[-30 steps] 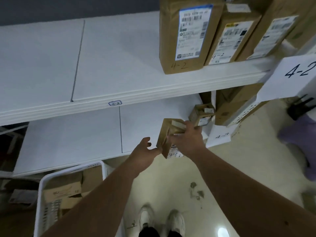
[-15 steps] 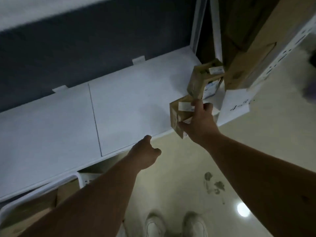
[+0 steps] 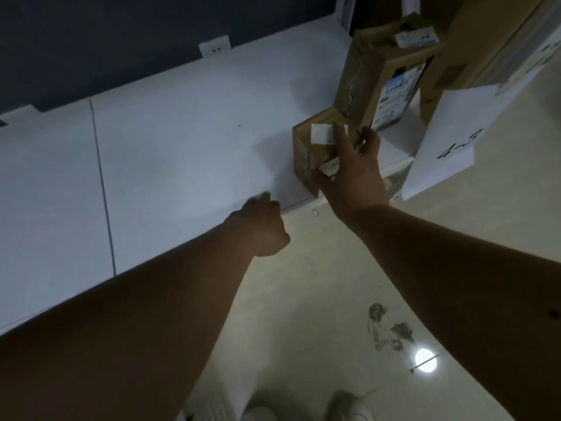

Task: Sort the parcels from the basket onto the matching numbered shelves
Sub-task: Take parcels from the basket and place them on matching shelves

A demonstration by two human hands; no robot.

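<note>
A small brown parcel [image 3: 306, 153] is gripped from its near side by the curled fingers of the right hand [image 3: 353, 174] at the front edge of the shelf [image 3: 182, 153] beside the 4-3 sign [image 3: 449, 144], while nothing is held by the loosely curled left hand [image 3: 261, 229].

Single head-worn view — looking steeply down, close over shelf [image 3: 182, 153] edge and floor [image 3: 303, 299]
</note>
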